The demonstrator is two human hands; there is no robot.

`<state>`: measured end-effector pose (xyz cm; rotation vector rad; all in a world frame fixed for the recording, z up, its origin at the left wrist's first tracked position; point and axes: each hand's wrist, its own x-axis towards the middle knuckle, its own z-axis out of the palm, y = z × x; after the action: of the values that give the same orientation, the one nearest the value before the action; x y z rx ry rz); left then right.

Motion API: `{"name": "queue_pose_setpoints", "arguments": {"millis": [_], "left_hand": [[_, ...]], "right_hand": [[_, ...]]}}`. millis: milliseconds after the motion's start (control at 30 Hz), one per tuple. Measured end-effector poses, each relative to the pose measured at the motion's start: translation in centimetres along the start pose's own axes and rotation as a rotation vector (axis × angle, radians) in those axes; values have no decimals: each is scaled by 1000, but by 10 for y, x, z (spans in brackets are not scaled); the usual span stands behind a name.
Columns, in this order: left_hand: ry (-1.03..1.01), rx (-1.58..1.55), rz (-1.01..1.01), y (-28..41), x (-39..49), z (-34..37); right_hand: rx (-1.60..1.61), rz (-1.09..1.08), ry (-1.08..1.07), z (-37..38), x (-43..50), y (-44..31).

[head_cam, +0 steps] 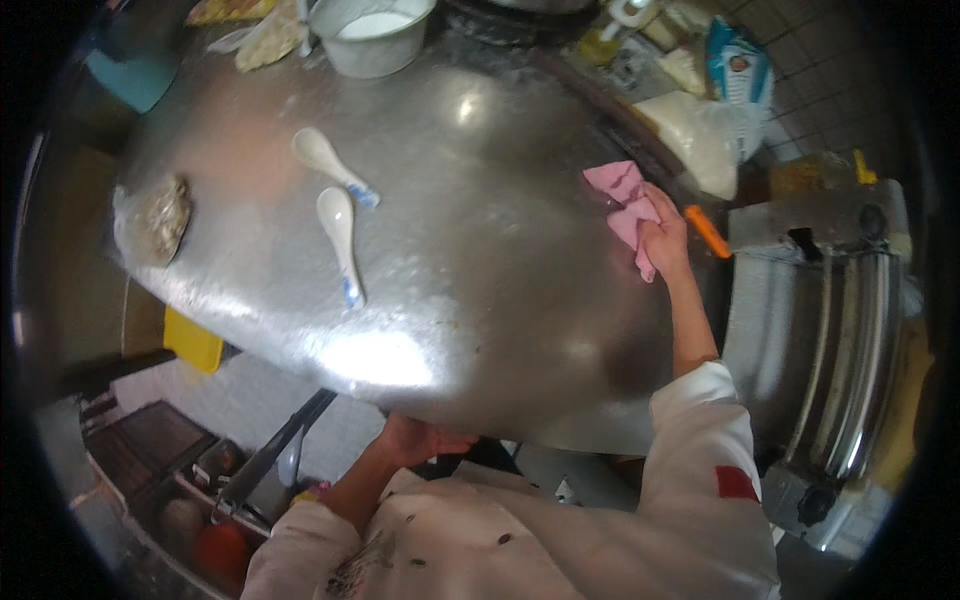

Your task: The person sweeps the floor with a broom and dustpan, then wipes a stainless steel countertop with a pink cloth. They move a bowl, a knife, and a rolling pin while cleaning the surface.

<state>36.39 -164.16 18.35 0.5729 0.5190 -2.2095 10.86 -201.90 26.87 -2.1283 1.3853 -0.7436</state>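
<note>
On the right of the stainless-steel worktop (480,247), my right hand (666,236) grips a crumpled pink cloth (622,184) that lies against the metal. My left hand (420,439) is low at the front edge, close to my body, its fingers stretched to the right with nothing visible in them. Part of that hand is hidden by the table edge. Two white ceramic soup spoons with blue-patterned handles lie left of centre: the upper spoon (321,154) points its handle down to the right, and the lower spoon (339,225) points nearly straight toward me.
A bowl of white powder (367,60) stands at the back. A clear plastic bag (161,221) sits at the left edge. White-filled bags (694,139) line the right rear, near an orange-handled item (706,231). A metal machine with rollers (817,352) flanks the right side.
</note>
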Motion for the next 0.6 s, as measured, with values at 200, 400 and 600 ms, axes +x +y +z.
{"name": "queue_pose_setpoints", "arguments": {"millis": [200, 400, 600], "left_hand": [[-84, -61, -10, 2, -2, 0], [-153, -76, -46, 7, -7, 7], [-139, -78, -2, 8, -16, 9]], "right_hand": [[130, -257, -142, 61, -62, -52], [346, -356, -327, 98, -94, -123], [316, -479, -489, 107, -141, -166]]}}
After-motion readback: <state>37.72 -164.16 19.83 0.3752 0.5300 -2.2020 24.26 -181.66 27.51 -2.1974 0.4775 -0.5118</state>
